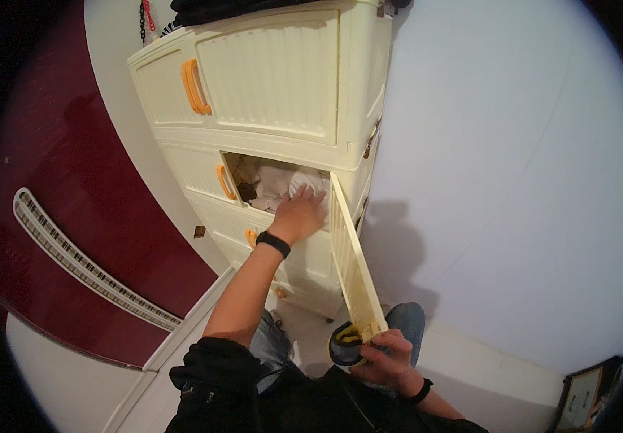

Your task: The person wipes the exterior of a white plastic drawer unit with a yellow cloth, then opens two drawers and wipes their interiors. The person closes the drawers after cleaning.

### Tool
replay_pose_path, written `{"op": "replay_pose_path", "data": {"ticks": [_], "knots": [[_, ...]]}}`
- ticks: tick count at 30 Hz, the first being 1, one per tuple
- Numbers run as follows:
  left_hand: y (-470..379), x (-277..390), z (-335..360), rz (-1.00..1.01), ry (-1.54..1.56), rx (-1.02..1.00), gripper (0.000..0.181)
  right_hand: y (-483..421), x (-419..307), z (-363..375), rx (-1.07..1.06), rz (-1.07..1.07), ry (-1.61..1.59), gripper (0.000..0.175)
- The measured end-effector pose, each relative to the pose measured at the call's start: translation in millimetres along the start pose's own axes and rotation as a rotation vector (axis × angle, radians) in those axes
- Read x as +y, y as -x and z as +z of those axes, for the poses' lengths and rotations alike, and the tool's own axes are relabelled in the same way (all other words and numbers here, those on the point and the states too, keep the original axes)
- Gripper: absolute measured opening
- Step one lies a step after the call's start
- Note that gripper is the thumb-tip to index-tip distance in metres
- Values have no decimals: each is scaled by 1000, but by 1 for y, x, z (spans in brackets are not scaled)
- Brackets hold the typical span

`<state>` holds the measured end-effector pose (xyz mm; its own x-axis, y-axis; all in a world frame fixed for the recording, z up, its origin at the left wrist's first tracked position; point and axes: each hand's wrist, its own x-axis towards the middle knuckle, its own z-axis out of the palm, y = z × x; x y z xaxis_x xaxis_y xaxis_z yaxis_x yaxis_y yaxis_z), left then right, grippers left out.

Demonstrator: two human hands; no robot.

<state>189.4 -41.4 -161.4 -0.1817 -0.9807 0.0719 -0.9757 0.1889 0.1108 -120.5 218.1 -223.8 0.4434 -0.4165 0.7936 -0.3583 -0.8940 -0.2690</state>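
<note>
A cream plastic cabinet [268,81] with orange handles stands before me. One of its doors [352,249] is swung outward, and pale folded cloth [273,181] lies in the compartment behind it. My left hand [300,214] reaches in at the opening, fingers spread against a white cloth [302,183]; whether it grips the cloth I cannot tell. With my right hand [384,357] I hold the free edge of the opened door, and a rolled dark blue, grey and yellow item [346,343] is beside the fingers, partly hidden by the door.
Dark cloth [241,11] rests on the cabinet top. A pale wall [495,140] rises on the right. At left is a dark red surface [68,227] with a long, curved slotted panel [95,276]. A small framed box-like object [582,398] is at the lower right.
</note>
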Motion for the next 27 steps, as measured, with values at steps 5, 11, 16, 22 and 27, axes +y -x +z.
{"op": "replay_pose_path", "data": {"ticks": [5,11,16,22,27], "knots": [[-41,-9,-3,-174,4,-21,82,-6,-7,-4,-65,4,-53,55],[-39,-14,-10,-142,40,-131,84,-12,-16,-9,-97,31,-126,51],[12,-35,-25,136,296,-36,49,-29,-16,7,-63,-97,-241,43],[157,-55,-14,125,1122,418,45,-58,-25,34,-299,-137,-510,33],[272,-76,-11,-176,1270,917,76,-63,-18,38,-444,33,-648,37]]}}
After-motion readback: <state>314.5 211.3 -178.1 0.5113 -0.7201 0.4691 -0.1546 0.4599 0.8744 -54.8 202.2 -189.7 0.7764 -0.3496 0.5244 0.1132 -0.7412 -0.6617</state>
